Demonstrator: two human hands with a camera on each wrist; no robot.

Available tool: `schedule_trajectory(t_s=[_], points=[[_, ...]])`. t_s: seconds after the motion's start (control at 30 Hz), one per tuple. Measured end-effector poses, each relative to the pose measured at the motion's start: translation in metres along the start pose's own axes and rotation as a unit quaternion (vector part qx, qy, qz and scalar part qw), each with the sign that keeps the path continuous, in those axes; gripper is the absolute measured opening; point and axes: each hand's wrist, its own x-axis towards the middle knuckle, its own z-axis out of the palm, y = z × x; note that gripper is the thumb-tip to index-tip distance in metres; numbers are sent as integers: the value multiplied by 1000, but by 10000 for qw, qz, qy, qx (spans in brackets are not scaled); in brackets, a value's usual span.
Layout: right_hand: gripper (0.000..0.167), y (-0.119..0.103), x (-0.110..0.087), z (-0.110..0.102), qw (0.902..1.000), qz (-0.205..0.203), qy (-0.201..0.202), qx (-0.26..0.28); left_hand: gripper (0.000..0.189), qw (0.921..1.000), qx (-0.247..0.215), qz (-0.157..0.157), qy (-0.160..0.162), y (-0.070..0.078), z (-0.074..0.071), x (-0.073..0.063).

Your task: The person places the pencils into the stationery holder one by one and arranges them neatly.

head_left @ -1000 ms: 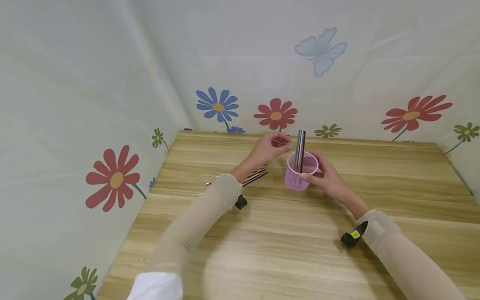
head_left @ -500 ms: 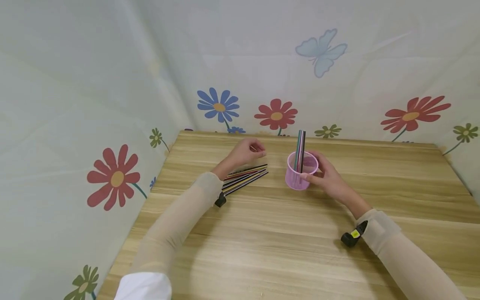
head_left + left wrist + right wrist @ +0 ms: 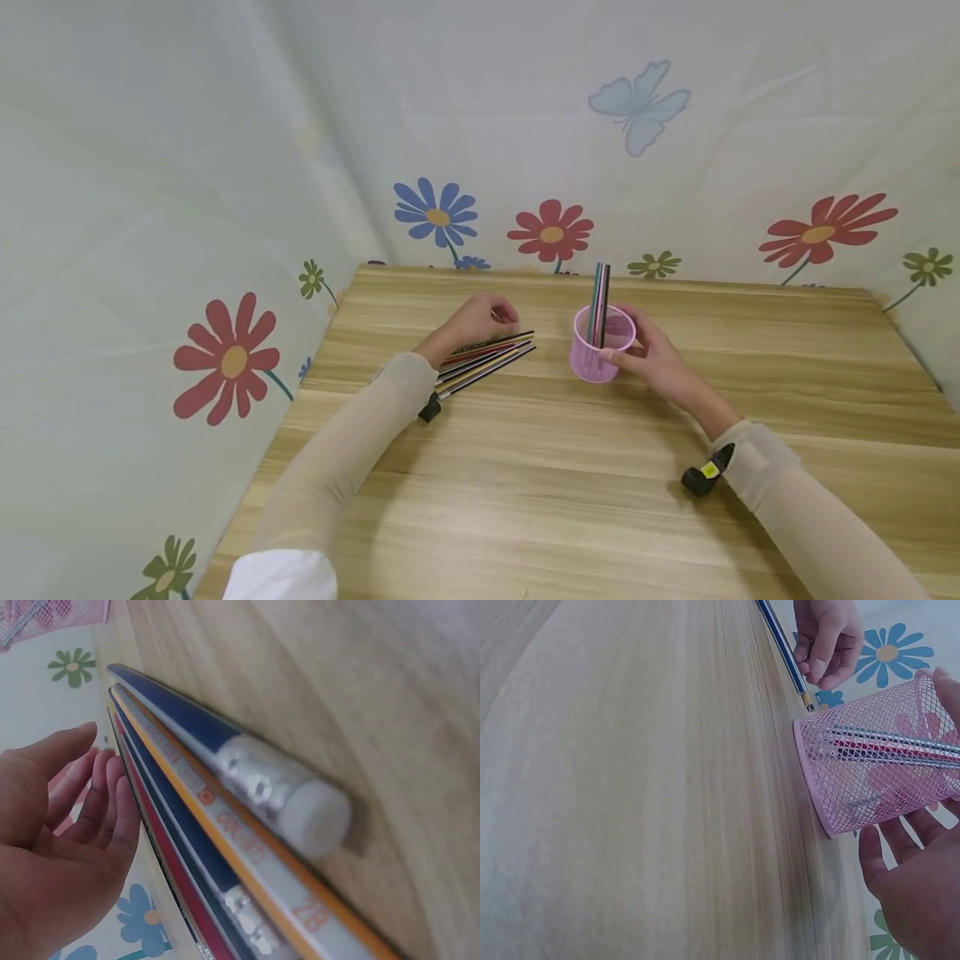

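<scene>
My right hand [image 3: 662, 360] holds a pink mesh pencil cup [image 3: 583, 358] from its right side, thumb at the front near the rim and fingers round the back. Several pencils [image 3: 601, 293] stand in the cup, leaning together. To the left, a loose bundle of pencils [image 3: 489, 363] lies on the table, blue, red, yellow and dark, their eraser ends toward me. My left hand [image 3: 71, 817] hovers at the far side of this bundle, fingers loosely curled and nothing in them. One orange and silver pencil [image 3: 247, 847] shows printed letters in the left wrist view.
A wood-grain table [image 3: 570, 500] runs under everything. Behind it and to the left hang pale sheets [image 3: 510, 108] printed with flowers and a butterfly. Small black cameras are strapped to both wrists.
My left hand has drawn away from the cup, moving left and down to the pencils on the table. My right hand and the cup have stayed in place.
</scene>
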Motion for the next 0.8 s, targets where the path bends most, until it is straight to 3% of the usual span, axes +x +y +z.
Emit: schedule_trajectory(t_s=[0.2, 0.5, 0.8], points=[[76, 0, 0, 1, 10000, 23, -43, 38, 8, 9996, 161, -90, -203, -3, 2, 1], [76, 0, 1, 1, 10000, 57, 58, 14, 4, 9997, 160, -68, -198, -2, 1, 1], [76, -1, 0, 0, 10000, 68, 22, -1, 6, 9990, 230, -242, -288, 2, 2, 3]])
